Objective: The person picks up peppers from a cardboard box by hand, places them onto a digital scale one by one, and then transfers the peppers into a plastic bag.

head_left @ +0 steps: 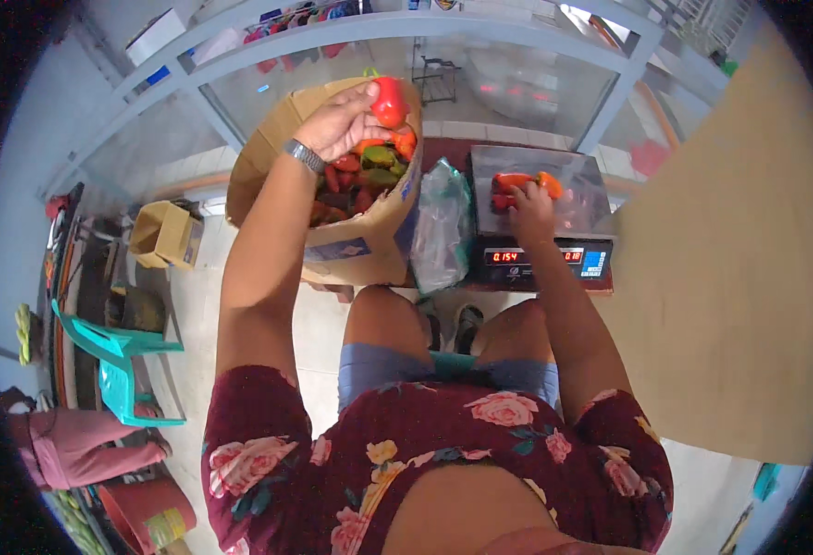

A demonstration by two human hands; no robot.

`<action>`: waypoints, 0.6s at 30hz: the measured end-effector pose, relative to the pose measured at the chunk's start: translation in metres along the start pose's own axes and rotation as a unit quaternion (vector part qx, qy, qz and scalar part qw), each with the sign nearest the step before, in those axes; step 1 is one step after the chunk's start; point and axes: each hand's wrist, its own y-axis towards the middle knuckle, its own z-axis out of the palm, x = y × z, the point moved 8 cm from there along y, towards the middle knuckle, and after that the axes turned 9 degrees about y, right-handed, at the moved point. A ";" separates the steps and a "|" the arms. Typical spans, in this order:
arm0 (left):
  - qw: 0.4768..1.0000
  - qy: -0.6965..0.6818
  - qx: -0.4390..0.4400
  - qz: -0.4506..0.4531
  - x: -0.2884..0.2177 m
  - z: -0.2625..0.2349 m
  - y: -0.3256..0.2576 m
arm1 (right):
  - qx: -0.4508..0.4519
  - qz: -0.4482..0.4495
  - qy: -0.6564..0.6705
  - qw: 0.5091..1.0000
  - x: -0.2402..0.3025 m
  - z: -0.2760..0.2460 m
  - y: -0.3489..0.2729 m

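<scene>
A shiny red bell pepper (389, 104) is pinched in my left hand (334, 128), raised above the far right side of a cardboard box (351, 254). Inside the box lie many red, orange and green peppers (376, 166). Over on the scale (577, 185), my right hand (533, 215) has its fingers closed around an orange pepper (549, 185). Beside it, a red pepper (510, 180) rests on the metal plate. My fingers partly cover these peppers, and the scale's red digits are lit.
Clear plastic bags (443, 227) lie between the box and the scale. A brown panel (730, 259) stands to the right. On the left are a smaller open carton (167, 234), a teal plastic chair (118, 356) and another person's pink-clad legs (92, 447). Glass panes run behind.
</scene>
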 end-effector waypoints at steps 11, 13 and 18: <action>0.891 0.389 -0.172 0.160 0.077 0.107 0.001 | 0.046 -0.092 -0.051 0.993 0.008 0.017 -0.008; 0.825 0.476 -0.261 0.156 0.091 0.105 -0.006 | 0.028 -0.096 -0.039 0.994 0.012 0.015 -0.009; 0.843 0.488 -0.216 0.065 0.160 0.100 0.003 | -0.026 0.070 0.122 0.990 0.001 -0.022 -0.012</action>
